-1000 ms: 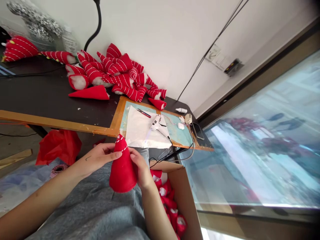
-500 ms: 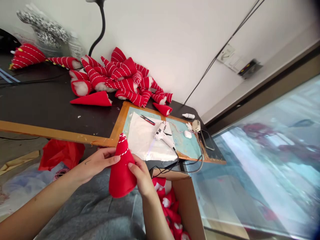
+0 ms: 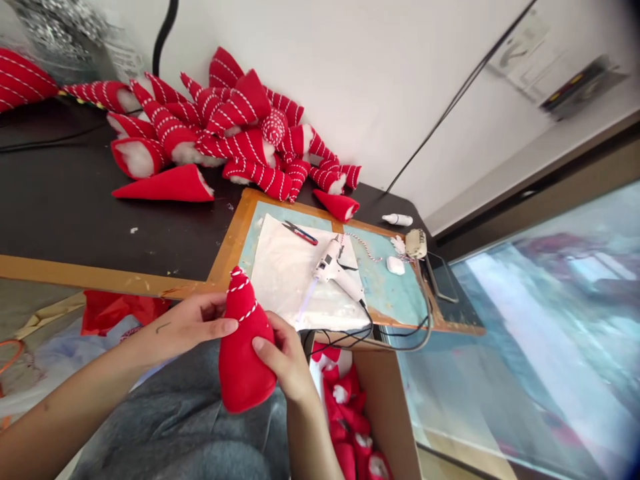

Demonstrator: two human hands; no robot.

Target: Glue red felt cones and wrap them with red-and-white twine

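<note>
Between both hands, above my lap, is a red felt cone (image 3: pixel 245 373), tip up and slightly tilted. A red-and-white twisted cord (image 3: pixel 249 311) winds round its upper part. My left hand (image 3: pixel 200 325) pinches the cone's left side near the cord, thumb across the front. On the lower right side my right hand (image 3: pixel 283 353) grips it with the thumb on the felt and the fingers behind. Just beyond, a white glue gun (image 3: pixel 334 268) rests on a white sheet (image 3: pixel 280 280), beside small red-handled thread snips (image 3: pixel 301 233).
Many cord-wrapped red cones (image 3: pixel 250 147) are heaped against the wall. An unwrapped cone (image 3: pixel 167 185) lies in front of them. A cardboard box (image 3: pixel 385 400) of red pieces stands below the table's right part. Black cables (image 3: pixel 345 339) hang at the table edge near a phone (image 3: pixel 443 277).
The view has moved closer to the table and shifted a little. Both hands keep hold of the cone, which has turned slightly between them.
</note>
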